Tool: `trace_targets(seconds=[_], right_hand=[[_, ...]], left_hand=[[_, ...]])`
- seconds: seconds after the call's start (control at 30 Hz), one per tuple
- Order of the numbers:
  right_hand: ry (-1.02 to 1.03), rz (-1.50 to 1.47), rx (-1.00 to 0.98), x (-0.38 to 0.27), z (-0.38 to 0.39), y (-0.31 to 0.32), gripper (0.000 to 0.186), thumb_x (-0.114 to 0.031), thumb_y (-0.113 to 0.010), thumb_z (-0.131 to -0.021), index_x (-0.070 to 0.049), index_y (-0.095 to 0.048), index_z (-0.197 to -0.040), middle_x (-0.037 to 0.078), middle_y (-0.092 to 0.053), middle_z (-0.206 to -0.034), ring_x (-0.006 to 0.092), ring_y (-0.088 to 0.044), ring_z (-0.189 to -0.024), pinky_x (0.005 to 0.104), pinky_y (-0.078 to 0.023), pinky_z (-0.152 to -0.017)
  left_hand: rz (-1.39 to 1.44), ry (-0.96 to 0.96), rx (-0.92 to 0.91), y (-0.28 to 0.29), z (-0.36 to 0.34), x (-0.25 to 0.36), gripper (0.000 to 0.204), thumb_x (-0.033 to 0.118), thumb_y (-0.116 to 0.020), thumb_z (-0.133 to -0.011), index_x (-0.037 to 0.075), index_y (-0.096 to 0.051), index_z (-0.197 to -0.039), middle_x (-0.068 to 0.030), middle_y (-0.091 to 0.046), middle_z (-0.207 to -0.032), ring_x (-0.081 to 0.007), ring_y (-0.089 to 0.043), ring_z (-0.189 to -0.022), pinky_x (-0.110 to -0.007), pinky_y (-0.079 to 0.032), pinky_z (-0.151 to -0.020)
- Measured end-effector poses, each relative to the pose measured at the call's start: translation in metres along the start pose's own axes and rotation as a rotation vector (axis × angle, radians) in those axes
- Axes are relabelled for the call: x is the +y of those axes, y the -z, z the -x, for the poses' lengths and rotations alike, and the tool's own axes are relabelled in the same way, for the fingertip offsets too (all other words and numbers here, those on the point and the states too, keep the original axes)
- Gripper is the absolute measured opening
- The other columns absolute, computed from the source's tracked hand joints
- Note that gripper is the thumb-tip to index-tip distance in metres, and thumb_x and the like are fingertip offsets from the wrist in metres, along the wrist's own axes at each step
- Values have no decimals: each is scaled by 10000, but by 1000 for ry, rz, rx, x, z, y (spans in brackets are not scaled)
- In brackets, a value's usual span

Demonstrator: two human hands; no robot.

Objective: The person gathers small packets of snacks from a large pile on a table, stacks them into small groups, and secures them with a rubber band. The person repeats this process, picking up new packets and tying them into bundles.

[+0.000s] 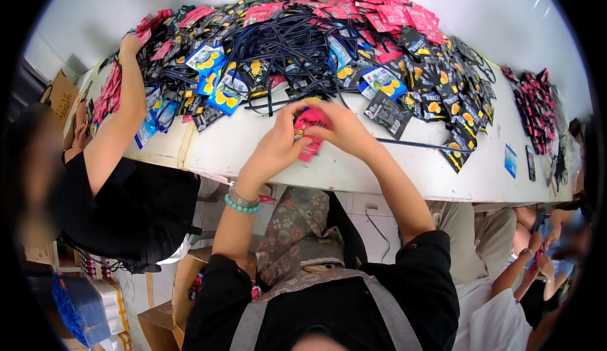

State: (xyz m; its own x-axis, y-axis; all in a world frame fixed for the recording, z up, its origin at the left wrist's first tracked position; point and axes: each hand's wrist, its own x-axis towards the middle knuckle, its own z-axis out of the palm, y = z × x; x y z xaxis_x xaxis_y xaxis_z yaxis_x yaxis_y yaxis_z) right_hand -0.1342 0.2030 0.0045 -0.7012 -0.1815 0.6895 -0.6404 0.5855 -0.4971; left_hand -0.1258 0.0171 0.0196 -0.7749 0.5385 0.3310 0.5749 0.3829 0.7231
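A small pink packet (308,151) is held between my two hands above the table's near edge. My left hand (282,137) has its fingers closed on the left side of it. My right hand (342,128) grips it from the right, thumb across its front. A bit of yellow shows at its top, between my fingertips. Just beyond my hands lies a tangle of dark blue cords (278,47). To the right of my hands are a black packet (387,114) and a single dark strap (420,144) lying along the tabletop.
Black packets with orange fruit (436,92), pink packets (404,16) and blue packets (227,93) are heaped along the white table (354,174). A dark phone-like object (530,163) lies at right. A co-worker's arm (117,123) reaches in from the left; cardboard boxes (158,326) stand below.
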Motion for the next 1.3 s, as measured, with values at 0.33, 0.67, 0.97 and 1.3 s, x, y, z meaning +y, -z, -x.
trace_targets(seconds=[0.33,0.67,0.97,1.3], right_hand=[[-526,-441,70,-26,74,-11,384,-93,-735,-763,-8,-601,-1113,143,-610,-1110,181,-625,-955,267,-481,-825],[-731,-666,122,-31,86,-16,310,-107,-610,-872,2,-502,-1142,96,-619,-945,147,-596,-864,281,-470,-791],[-793,-99,-73,-11,59,-27,244,-184,-638,-830,35,-555,-896,247,-601,-752,429,-585,-724,455,-471,-655],[-437,710,-198,20,96,57,164,-146,-685,-762,-51,-662,-892,94,-617,-831,270,-610,-689,383,-505,-637]], left_hand=[[438,67,81,-29,33,-33,844,32,-731,-715,60,-240,-1400,-119,-481,-1179,-209,-477,-1083,-347,-376,-992],[654,349,54,-30,41,-35,510,-14,-652,-806,7,-397,-1248,-78,-557,-1058,-136,-559,-948,-255,-456,-869],[-584,-238,55,-25,24,-8,790,266,-769,-693,182,-407,-1390,-180,-305,-1460,-392,-318,-1317,-495,-402,-986],[-446,-108,-220,-15,15,-34,813,285,-809,-617,222,-472,-1355,-98,-315,-1474,-388,-259,-1340,-448,-350,-1062]])
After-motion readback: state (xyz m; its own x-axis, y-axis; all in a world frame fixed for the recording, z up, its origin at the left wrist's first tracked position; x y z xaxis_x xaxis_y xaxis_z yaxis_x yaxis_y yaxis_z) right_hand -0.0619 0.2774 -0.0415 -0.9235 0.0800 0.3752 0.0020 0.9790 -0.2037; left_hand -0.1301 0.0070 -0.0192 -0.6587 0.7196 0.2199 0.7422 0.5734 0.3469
